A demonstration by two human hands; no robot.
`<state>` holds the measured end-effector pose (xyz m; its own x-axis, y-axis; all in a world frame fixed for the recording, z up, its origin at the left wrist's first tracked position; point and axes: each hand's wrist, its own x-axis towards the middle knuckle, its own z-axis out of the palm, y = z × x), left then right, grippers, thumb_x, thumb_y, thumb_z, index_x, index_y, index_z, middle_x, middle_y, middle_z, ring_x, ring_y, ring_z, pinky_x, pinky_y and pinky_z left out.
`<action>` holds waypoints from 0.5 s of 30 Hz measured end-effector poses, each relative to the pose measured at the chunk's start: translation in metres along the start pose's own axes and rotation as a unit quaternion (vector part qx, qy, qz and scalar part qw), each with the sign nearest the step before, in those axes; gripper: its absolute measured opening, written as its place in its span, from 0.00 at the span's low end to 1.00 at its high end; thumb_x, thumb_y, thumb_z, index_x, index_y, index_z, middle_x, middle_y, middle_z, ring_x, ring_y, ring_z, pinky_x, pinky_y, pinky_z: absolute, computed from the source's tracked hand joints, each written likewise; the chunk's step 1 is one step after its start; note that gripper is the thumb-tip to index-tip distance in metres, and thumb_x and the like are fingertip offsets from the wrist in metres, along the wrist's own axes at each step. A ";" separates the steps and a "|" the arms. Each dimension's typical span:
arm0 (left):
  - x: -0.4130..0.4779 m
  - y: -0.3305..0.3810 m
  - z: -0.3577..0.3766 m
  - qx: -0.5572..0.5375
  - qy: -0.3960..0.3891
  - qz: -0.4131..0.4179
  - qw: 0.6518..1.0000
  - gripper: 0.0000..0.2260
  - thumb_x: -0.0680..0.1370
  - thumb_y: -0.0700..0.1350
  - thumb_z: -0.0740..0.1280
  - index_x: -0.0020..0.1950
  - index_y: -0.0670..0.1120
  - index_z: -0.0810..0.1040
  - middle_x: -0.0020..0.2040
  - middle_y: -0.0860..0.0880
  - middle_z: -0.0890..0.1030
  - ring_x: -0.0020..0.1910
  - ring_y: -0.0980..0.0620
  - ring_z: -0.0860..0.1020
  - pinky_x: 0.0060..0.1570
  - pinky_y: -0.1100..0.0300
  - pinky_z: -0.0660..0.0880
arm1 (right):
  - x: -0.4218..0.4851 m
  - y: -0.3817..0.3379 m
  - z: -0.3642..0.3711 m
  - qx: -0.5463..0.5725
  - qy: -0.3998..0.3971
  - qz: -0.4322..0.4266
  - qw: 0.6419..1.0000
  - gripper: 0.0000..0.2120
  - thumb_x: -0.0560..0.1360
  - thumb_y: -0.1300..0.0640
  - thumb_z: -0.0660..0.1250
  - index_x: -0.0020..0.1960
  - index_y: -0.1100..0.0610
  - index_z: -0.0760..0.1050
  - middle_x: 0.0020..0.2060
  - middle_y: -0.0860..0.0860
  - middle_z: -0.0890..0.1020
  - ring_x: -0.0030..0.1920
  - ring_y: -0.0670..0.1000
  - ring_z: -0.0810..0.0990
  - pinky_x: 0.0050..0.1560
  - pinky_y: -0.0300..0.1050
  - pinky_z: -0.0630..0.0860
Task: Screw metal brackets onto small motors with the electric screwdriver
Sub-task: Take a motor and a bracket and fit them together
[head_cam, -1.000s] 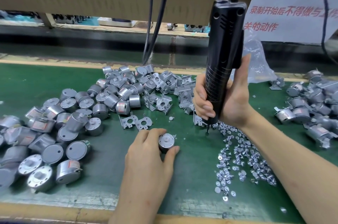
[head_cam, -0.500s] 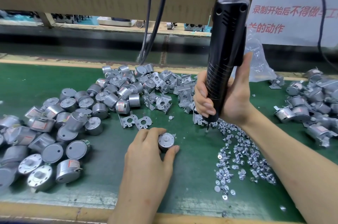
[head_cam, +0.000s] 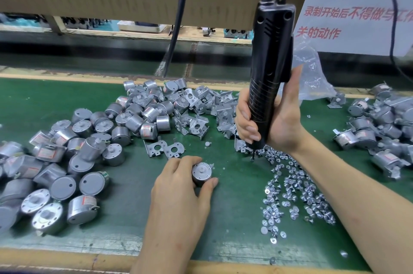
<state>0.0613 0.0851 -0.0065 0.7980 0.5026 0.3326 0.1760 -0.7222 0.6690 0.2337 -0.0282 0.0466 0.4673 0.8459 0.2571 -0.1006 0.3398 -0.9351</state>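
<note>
My left hand [head_cam: 178, 193] grips a small round silver motor [head_cam: 201, 173] standing on the green mat, shaft end up. My right hand [head_cam: 272, 121] holds the black electric screwdriver [head_cam: 269, 68] upright, its bit tip [head_cam: 252, 158] hovering at the top edge of a spread of loose silver screws [head_cam: 295, 193]. Two flat metal brackets [head_cam: 164, 148] lie just behind the left hand. More folded brackets [head_cam: 201, 115] are piled in the middle back.
A big heap of bare motors [head_cam: 73, 153] fills the left of the green mat [head_cam: 237, 211]. Motors with brackets fitted [head_cam: 380, 130] lie at the right. A clear plastic bag [head_cam: 312, 72] sits behind the screwdriver. Cables [head_cam: 176, 28] hang from above.
The screwdriver has stayed over the top of the screw pile, shifting only slightly. My left hand keeps holding the motor in the same place.
</note>
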 end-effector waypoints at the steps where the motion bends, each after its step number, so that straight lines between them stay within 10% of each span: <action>1: 0.000 0.000 0.000 -0.001 0.000 0.000 1.000 0.15 0.70 0.50 0.77 0.54 0.50 0.81 0.42 0.56 0.73 0.37 0.55 0.75 0.44 0.59 0.72 | 0.000 0.000 0.000 0.002 -0.001 -0.002 1.000 0.38 0.64 0.19 0.56 0.35 0.56 0.72 0.23 0.50 0.70 0.20 0.49 0.65 0.26 0.38 0.69; 15: 0.000 0.000 0.000 0.006 -0.003 0.002 1.000 0.15 0.71 0.51 0.77 0.55 0.51 0.80 0.43 0.56 0.73 0.39 0.53 0.75 0.44 0.60 0.70 | 0.000 -0.001 -0.001 -0.010 0.007 -0.004 1.000 0.38 0.63 0.18 0.58 0.34 0.55 0.72 0.23 0.50 0.70 0.20 0.49 0.65 0.25 0.40 0.67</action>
<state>0.0617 0.0848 -0.0063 0.8021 0.4971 0.3309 0.1803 -0.7298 0.6594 0.2343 -0.0289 0.0470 0.4806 0.8373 0.2607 -0.0799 0.3379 -0.9378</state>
